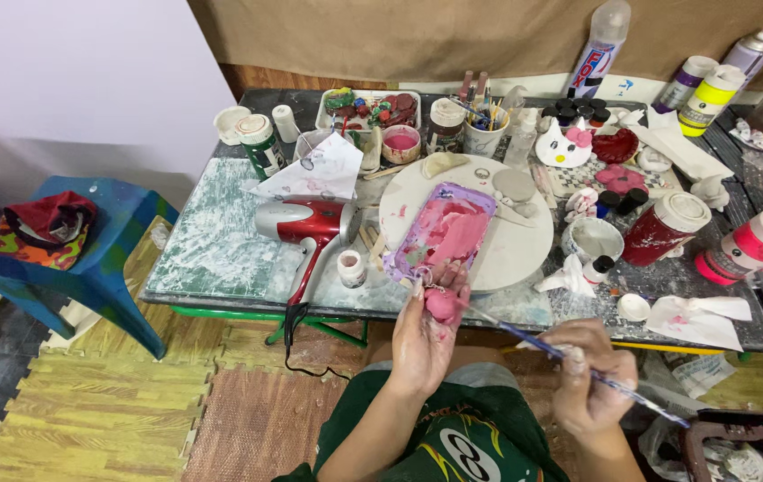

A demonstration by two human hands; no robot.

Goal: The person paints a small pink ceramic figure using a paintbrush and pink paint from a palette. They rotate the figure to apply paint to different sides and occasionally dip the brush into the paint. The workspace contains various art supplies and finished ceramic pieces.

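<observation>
We've got the left hand [421, 332] pinched on the pink figurine [441, 303], right hand [588, 375] gripping the brush [524, 336], so w/ wet paint it'll prob smudge or slip.

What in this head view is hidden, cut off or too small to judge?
- Pink piece: the left hand wraps most of it, so its shape is unclear.
- Brush: its tip is too fine to tell whether it touches the piece; the right hand covers part of the handle.
- Dark frame, bottom right: cut off by the edge.
- Small jars at the table's back: too small to tell contents.
</observation>
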